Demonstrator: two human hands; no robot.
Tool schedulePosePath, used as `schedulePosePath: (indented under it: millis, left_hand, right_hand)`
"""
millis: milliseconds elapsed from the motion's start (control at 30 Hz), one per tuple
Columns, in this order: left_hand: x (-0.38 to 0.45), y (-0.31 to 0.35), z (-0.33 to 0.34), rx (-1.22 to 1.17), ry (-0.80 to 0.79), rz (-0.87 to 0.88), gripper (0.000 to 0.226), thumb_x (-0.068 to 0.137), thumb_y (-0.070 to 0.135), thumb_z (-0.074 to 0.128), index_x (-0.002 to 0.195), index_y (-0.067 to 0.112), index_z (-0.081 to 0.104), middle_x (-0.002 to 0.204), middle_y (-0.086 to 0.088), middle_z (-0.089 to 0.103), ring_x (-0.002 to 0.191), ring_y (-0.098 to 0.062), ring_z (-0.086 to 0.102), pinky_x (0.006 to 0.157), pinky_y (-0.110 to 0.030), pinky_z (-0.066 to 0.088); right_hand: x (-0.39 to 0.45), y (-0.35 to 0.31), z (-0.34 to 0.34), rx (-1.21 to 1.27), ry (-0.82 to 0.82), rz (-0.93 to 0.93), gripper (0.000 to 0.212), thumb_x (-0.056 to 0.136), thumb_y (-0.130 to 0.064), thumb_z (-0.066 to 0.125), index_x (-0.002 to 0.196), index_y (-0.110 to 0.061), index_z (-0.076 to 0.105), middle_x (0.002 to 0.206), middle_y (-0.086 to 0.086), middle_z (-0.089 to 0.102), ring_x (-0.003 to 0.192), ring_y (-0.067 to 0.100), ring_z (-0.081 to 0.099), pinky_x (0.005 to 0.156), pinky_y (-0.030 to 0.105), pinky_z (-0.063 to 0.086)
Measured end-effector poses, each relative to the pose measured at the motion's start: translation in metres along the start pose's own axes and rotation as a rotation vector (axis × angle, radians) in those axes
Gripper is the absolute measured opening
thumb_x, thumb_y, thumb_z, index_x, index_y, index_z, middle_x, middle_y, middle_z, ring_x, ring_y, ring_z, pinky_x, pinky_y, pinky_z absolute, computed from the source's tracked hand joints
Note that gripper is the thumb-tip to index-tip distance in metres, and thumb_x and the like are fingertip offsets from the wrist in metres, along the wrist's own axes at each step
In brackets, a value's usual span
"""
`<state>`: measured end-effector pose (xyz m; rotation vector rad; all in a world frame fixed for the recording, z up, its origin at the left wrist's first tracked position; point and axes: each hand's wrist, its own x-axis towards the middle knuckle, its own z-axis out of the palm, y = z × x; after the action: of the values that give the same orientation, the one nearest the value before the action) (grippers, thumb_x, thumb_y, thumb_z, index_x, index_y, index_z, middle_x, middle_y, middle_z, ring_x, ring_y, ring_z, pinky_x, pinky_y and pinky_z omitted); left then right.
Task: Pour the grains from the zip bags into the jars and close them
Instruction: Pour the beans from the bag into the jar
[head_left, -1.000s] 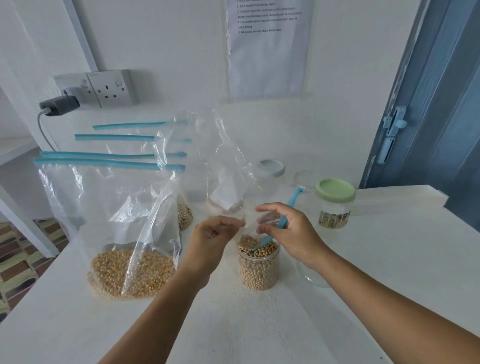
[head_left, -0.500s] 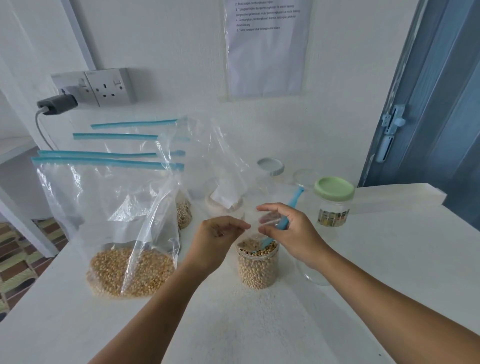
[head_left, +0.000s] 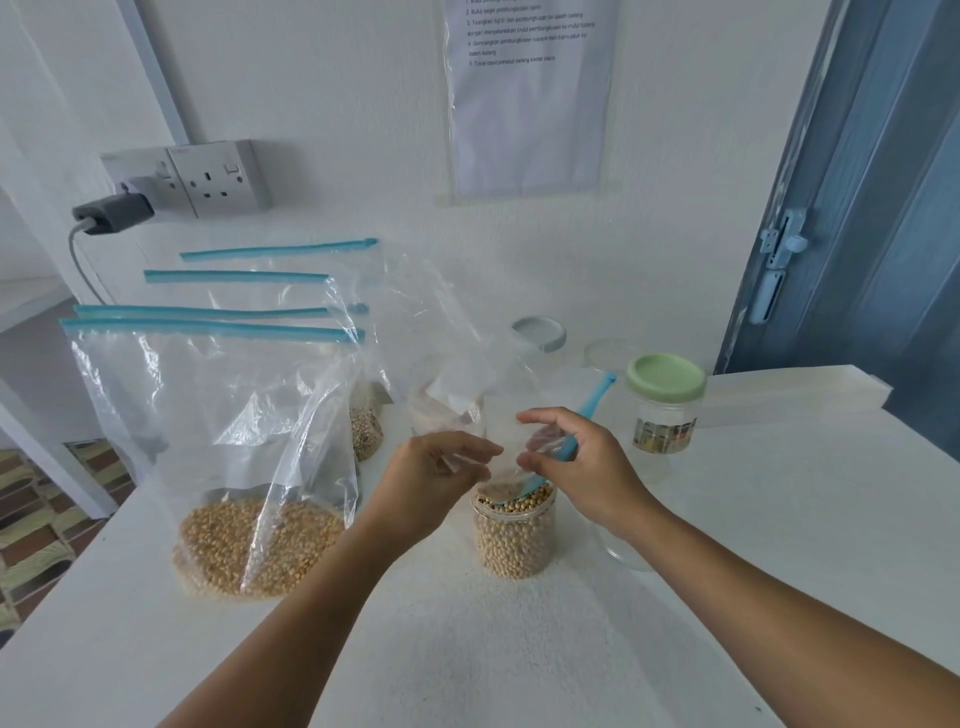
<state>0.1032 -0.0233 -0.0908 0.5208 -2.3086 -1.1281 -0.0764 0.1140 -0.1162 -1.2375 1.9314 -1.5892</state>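
A clear jar (head_left: 514, 535) full of pale soybeans stands open at the table's middle. Over its mouth hangs an upturned clear zip bag (head_left: 457, 353), its blue zip edge (head_left: 566, 447) dipping to the jar's rim. My left hand (head_left: 436, 483) pinches the bag's mouth on the left side. My right hand (head_left: 576, 467) grips the mouth and blue strip on the right. A large zip bag of yellow grains (head_left: 249, 467) stands to the left. Behind it stand two more zip bags (head_left: 363, 421) holding small amounts of grain.
A jar with a green lid (head_left: 666, 402) stands at the right. A grey-lidded jar (head_left: 540, 335) and a clear lid (head_left: 608, 353) sit behind. Another clear lid (head_left: 623, 551) lies under my right wrist. A wall socket with plug (head_left: 111, 210) is at back left, a blue door (head_left: 872, 208) at right.
Both hands have stayed at the jar's mouth, holding the bag. They have shifted only slightly as the bag empties over the jar.
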Motion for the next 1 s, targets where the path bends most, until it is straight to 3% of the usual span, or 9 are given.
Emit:
schedulePosePath:
  millis: [133, 333, 433, 600, 833, 1000]
  left_hand:
    - [0.002, 0.001, 0.002, 0.014, 0.077, 0.017, 0.028, 0.09, 0.013, 0.08, 0.095, 0.04, 0.079, 0.095, 0.015, 0.075, 0.09, -0.007, 0.07, 0.084, -0.025, 0.058]
    - [0.002, 0.005, 0.007, 0.062, 0.084, 0.081, 0.03, 0.097, 0.008, 0.07, 0.103, 0.037, 0.077, 0.101, 0.017, 0.074, 0.093, -0.003, 0.07, 0.084, -0.015, 0.053]
    - [0.003, 0.004, 0.006, 0.04, 0.088, 0.061, 0.034, 0.097, 0.002, 0.068, 0.101, 0.033, 0.078, 0.093, 0.015, 0.076, 0.09, -0.005, 0.073, 0.084, -0.019, 0.056]
    - [0.003, 0.002, 0.007, -0.017, 0.124, 0.037, 0.032, 0.094, -0.003, 0.069, 0.099, 0.026, 0.08, 0.091, 0.01, 0.077, 0.085, -0.007, 0.074, 0.085, -0.028, 0.059]
    - [0.002, 0.002, 0.007, -0.039, 0.1, 0.013, 0.022, 0.092, 0.008, 0.076, 0.101, 0.027, 0.08, 0.094, 0.014, 0.077, 0.089, -0.007, 0.073, 0.089, -0.031, 0.059]
    - [0.004, 0.005, 0.006, 0.01, 0.081, 0.047, 0.023, 0.09, 0.013, 0.079, 0.103, 0.032, 0.079, 0.101, 0.023, 0.074, 0.091, -0.003, 0.071, 0.084, -0.015, 0.054]
  right_hand:
    - [0.0, 0.0, -0.001, 0.053, -0.052, 0.026, 0.044, 0.088, -0.019, 0.083, 0.12, -0.047, 0.069, 0.107, -0.014, 0.072, 0.108, 0.002, 0.066, 0.092, 0.024, 0.059]
    - [0.002, 0.001, 0.001, 0.034, 0.024, 0.011, 0.039, 0.088, -0.025, 0.083, 0.118, -0.046, 0.07, 0.097, -0.01, 0.071, 0.098, 0.004, 0.067, 0.086, 0.022, 0.058]
    - [0.002, 0.001, 0.003, 0.024, 0.043, 0.005, 0.037, 0.088, -0.027, 0.083, 0.118, -0.044, 0.071, 0.094, -0.01, 0.072, 0.094, 0.004, 0.068, 0.082, 0.02, 0.058]
    - [0.004, -0.002, 0.0, 0.096, -0.037, 0.028, 0.043, 0.089, -0.021, 0.083, 0.121, -0.046, 0.069, 0.105, -0.012, 0.073, 0.106, 0.005, 0.068, 0.092, 0.024, 0.058]
    - [0.004, -0.005, -0.007, 0.069, -0.121, 0.054, 0.056, 0.081, -0.019, 0.089, 0.126, -0.043, 0.067, 0.109, -0.008, 0.072, 0.103, 0.007, 0.069, 0.092, 0.027, 0.059]
    - [0.005, -0.005, 0.0, -0.038, 0.002, 0.001, 0.047, 0.084, -0.024, 0.087, 0.122, -0.044, 0.067, 0.1, -0.01, 0.067, 0.097, 0.001, 0.064, 0.08, 0.012, 0.053]
